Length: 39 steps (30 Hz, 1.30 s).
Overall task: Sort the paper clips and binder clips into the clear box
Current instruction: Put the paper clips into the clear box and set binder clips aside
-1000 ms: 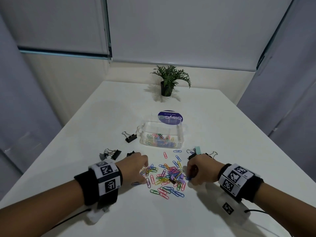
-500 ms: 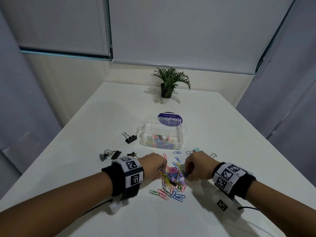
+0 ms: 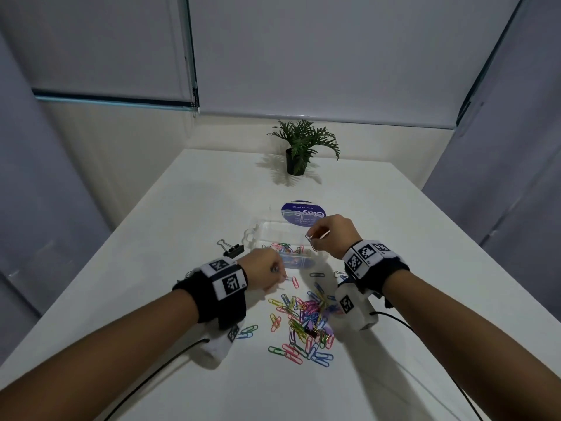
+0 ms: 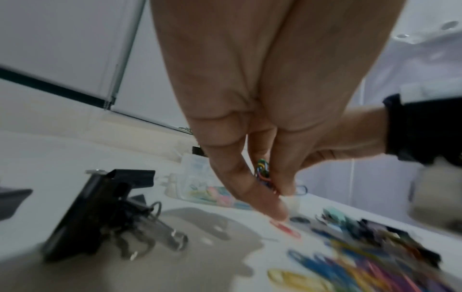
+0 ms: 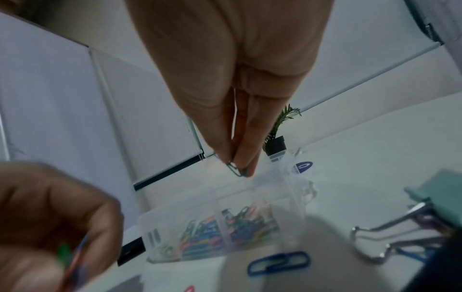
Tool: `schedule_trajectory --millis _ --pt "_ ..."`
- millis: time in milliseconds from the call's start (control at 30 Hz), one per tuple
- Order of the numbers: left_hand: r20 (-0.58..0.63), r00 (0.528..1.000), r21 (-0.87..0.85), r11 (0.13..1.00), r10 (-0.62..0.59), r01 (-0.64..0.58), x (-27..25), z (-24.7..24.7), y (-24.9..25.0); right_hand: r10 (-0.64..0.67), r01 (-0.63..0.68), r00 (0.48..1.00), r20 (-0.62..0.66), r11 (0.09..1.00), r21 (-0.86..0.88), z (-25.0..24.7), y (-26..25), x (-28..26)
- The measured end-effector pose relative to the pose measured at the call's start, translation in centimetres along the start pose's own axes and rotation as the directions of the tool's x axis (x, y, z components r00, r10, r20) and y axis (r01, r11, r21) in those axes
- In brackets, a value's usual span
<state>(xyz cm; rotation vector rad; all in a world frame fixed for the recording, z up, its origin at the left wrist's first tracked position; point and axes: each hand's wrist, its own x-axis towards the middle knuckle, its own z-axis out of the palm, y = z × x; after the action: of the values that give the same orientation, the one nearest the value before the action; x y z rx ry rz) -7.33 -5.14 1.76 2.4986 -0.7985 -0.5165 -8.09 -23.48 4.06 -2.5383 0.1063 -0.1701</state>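
Observation:
The clear box (image 3: 258, 227) stands mid-table with coloured paper clips in its near compartments (image 5: 240, 223). My right hand (image 3: 315, 235) hovers over the box's right side and pinches paper clips (image 5: 235, 170) between thumb and fingers. My left hand (image 3: 277, 273) sits just in front of the box and pinches a small bunch of coloured paper clips (image 4: 262, 173). A pile of coloured paper clips (image 3: 303, 320) lies on the table between my forearms. A black binder clip (image 3: 232, 249) lies left of the box.
The box's lid with a blue label (image 3: 302, 212) lies behind it. A potted plant (image 3: 299, 150) stands at the table's far end. More binder clips (image 4: 105, 213) lie by my left wrist, others, one teal (image 5: 435, 197), by my right. Cables trail from both wrists.
Both hands left the pile with clips in their fingers and moved away from me towards the box. The right hand rose over the box; the left stopped at its near side.

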Motion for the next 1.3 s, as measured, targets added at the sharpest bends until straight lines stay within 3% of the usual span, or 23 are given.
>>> schedule_trajectory --millis 133,467,667,833,900,967,1100,1167,1300 --pt "-0.126 0.99 -0.208 0.977 -0.067 0.04 1.9 -1.8 -0.5 -0.024 0.024 1.0 -0.009 1.0 -0.014 0.9 0.3 0.3" --pt "-0.365 0.919 -0.365 0.931 -0.15 0.007 4.7 -3.0 0.5 -0.187 0.195 0.979 0.078 0.973 -0.12 -0.2 0.3 -2.8" --pt "-0.308 0.947 -0.299 0.954 -0.096 -0.001 4.4 -2.8 0.4 -0.151 0.256 0.928 0.342 0.922 -0.289 -0.1 0.5 -4.6" --pt "-0.331 0.942 -0.16 0.981 0.051 -0.109 1.8 -2.8 0.5 -0.036 0.21 0.908 0.417 0.902 -0.378 0.7 0.8 -4.8" --pt "-0.268 0.958 -0.072 0.989 0.107 -0.13 -0.1 -2.6 0.4 -0.031 0.22 0.897 0.44 0.895 -0.387 0.9 0.6 -4.9" --pt "-0.111 0.987 0.002 0.993 0.114 -0.115 -2.1 -2.1 0.0 -0.028 0.238 0.88 0.474 0.89 -0.389 1.1 0.6 -5.2" --pt "0.16 0.987 0.223 0.974 -0.004 -0.032 -5.8 -0.3 -1.5 -0.027 0.283 0.843 0.537 0.872 -0.4 1.7 0.7 -6.0" --pt "0.2 0.978 0.236 0.972 -0.058 0.009 -6.8 0.6 -2.2 -0.044 0.309 0.828 0.559 0.867 -0.39 1.9 0.5 -6.5" --pt "0.149 0.987 0.164 0.986 -0.051 0.027 -6.9 1.5 -2.4 -0.095 0.306 0.825 0.557 0.904 -0.299 2.5 -0.5 -7.2"
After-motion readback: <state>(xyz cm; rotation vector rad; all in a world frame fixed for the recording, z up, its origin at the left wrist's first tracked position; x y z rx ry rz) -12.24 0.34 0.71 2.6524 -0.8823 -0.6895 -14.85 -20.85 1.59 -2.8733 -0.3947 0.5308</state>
